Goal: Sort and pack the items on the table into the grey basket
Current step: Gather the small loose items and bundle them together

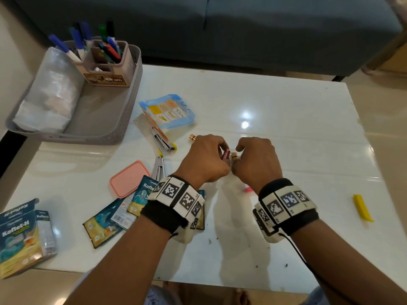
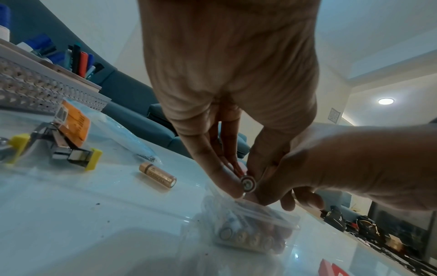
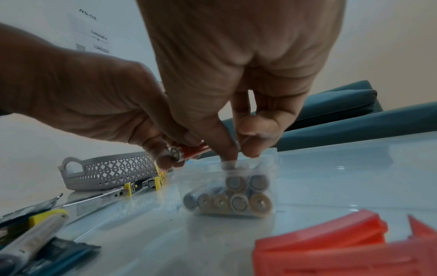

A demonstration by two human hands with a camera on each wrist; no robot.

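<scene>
Far left of the table I've got the grey basket. It holds a clear wrapped pack along its left side and a pen holder full of markers at the far end. Down at the near-left corner sits a Kofiet-H box, with a few loose Kofiet sachets to its right and a pink lid just beyond them. Two staplers with yellow ends lie between the lid and a blue-and-orange pouch that's just right of the basket.

Middle of the table is where I'm working. A loose gold battery lies on the table just left of my left hand. That hand has its fingers curled around a red battery, pinched between thumb and fingertips right above a small clear zip bag. The bag rests on the table and already has a bunch of batteries in it, ends facing me. My right hand pinches the bag's top edge between thumb and forefinger, the other fingers tucked in narrow.

Right of the hands there's a pink clip near my right wrist, and a yellow clip well off toward the right edge.
</scene>
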